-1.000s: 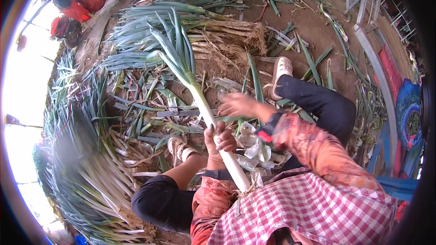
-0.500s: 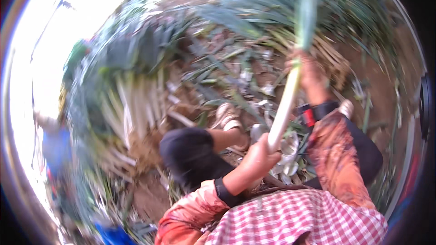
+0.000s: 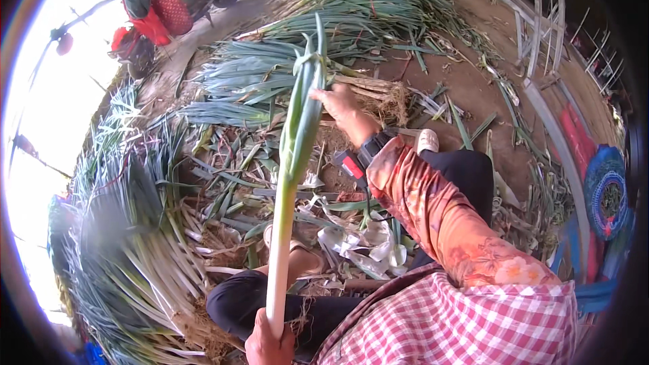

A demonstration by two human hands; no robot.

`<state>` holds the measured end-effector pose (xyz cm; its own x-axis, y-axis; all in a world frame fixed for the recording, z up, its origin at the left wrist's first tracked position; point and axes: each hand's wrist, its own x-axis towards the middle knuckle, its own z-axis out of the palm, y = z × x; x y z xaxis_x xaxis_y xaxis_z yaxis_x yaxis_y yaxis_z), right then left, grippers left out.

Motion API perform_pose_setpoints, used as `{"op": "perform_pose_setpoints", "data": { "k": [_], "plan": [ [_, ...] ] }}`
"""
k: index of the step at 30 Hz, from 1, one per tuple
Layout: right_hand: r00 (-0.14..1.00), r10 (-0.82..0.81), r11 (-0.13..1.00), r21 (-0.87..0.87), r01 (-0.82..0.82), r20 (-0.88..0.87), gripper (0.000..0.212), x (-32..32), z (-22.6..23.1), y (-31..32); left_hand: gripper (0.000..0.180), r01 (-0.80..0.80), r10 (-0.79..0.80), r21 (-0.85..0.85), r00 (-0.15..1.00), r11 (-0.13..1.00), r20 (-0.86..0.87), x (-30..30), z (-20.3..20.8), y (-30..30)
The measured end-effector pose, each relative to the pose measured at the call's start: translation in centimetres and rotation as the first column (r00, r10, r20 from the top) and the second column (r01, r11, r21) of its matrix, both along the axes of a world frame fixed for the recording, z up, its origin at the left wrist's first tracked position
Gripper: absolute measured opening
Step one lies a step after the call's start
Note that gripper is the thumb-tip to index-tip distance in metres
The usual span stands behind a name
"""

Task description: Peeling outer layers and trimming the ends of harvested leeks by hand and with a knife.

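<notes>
A long, thick green onion (image 3: 284, 189) stands nearly upright in front of me, white shank down and blue-green leaves up. My left hand (image 3: 269, 339) is closed round its bottom end; the root tip is hidden, and a few thin roots hang beside the hand. Higher up, my right hand (image 3: 343, 109) grips the leaves from the right side, its fingers partly behind them. Peeled skins and leaf scraps (image 3: 365, 247) litter the ground between my legs. At my left lies a heap of green onions (image 3: 135, 257) with the roots toward me.
More green onions lie in tied bundles (image 3: 365, 7) ahead, and others show their roots (image 3: 385, 98) just past my right hand. A metal frame (image 3: 554, 142) and a blue mesh bag (image 3: 605, 192) stand at the right. Far left, a person in red (image 3: 159, 3) is bent over.
The green onion has swung left and become more upright. My left hand has dropped lower and leftward, and my right hand has moved left along with the leaves. The view has turned rightward.
</notes>
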<state>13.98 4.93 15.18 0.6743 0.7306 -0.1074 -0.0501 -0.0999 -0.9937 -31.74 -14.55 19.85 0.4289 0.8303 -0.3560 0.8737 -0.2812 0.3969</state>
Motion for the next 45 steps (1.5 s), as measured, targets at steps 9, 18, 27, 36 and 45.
{"op": "perform_pose_setpoints", "data": {
  "k": [9,18,27,36,45],
  "plan": [
    [0.587,0.093,0.932,-0.277,0.233,0.805,0.034,1.2,0.4,-3.0,0.046,0.035,-0.007,0.257,0.994,0.966,-0.109,-4.2,1.0,-1.1],
    [0.450,0.572,0.739,0.669,0.080,-0.686,0.034,-3.4,0.4,-3.7,0.049,-0.033,0.039,0.043,0.987,0.999,-0.159,-4.3,0.6,-2.1],
    [0.303,0.141,0.989,-0.123,-0.078,0.943,0.024,9.5,0.1,-2.7,0.045,-0.082,0.108,-0.089,0.927,0.993,0.358,0.1,-1.7,-0.4],
    [0.988,0.007,0.968,-0.249,0.032,0.152,0.036,7.8,-0.2,-8.7,0.049,-0.433,0.517,-0.325,0.465,0.841,0.718,1.2,-2.1,-1.0],
    [0.978,0.208,0.849,-0.493,-0.191,-0.022,0.029,1.7,-5.4,-10.7,0.039,-0.793,0.411,0.082,0.397,0.603,0.820,-12.9,-4.0,12.5]
  ]
}}
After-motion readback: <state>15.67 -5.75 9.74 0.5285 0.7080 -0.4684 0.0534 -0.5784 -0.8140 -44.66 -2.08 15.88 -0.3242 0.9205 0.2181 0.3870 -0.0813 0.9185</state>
